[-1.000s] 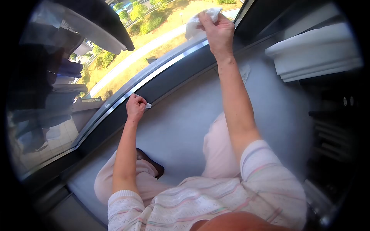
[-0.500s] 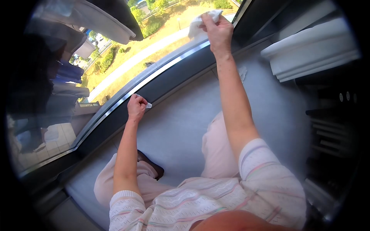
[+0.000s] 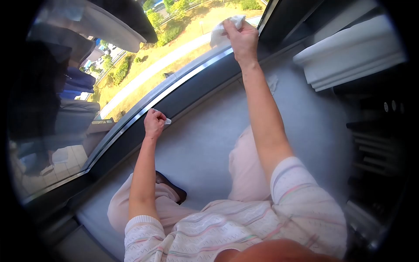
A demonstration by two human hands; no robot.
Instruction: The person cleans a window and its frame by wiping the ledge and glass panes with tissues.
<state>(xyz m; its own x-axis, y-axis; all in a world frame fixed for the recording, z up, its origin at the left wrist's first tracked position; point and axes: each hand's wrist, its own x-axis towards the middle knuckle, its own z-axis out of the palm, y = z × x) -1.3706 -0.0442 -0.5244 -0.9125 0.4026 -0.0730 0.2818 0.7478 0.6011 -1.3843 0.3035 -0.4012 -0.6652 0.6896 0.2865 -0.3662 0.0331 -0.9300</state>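
A crumpled white tissue is bunched in my right hand, its fingers closed round it. It lies against the window pane, near the dark upright frame at the top. My left hand is closed at the dark lower window frame. A small white piece of tissue sticks out from its fingers; the rest of that piece is hidden in the fist.
Another crumpled white tissue lies on the grey floor by the frame. Folded white fabric stands at the right, with dark shelving below. Hanging clothes show in the glass at the left. My shoe is near the frame.
My right hand has shifted slightly left and down along the glass with the tissue. My left hand stays nearly in place. The view has moved a little.
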